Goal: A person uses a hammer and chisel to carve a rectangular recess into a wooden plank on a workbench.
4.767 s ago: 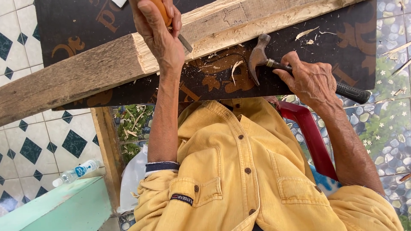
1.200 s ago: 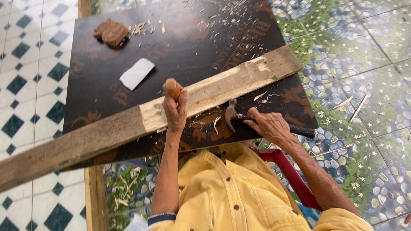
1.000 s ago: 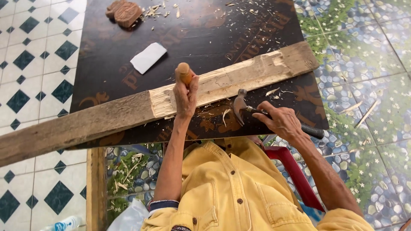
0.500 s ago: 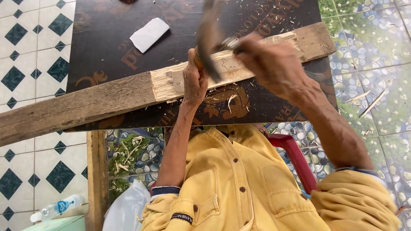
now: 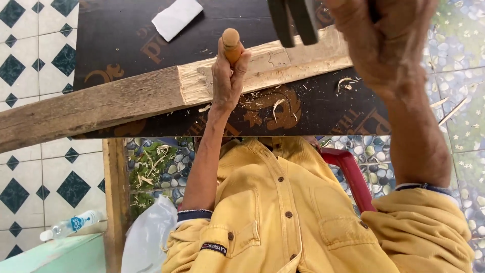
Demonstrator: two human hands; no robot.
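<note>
While the left hand (image 5: 228,81) grips a wooden-handled chisel (image 5: 232,44) upright on the plank (image 5: 101,103) across the dark worktop (image 5: 126,45), the right hand (image 5: 389,40) clasps a raised hammer (image 5: 295,20); one stretch looks freshly pared, the rest weathered.

one wooden plank (image 5: 101,103), one chisel (image 5: 232,43), one hammer (image 5: 295,20), one plastic bottle (image 5: 70,225)

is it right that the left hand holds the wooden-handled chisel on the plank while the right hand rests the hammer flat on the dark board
Not quite. In the head view the right hand holds the hammer raised above the plank, not resting on the dark board. The left hand does grip the wooden-handled chisel on the plank.
</note>
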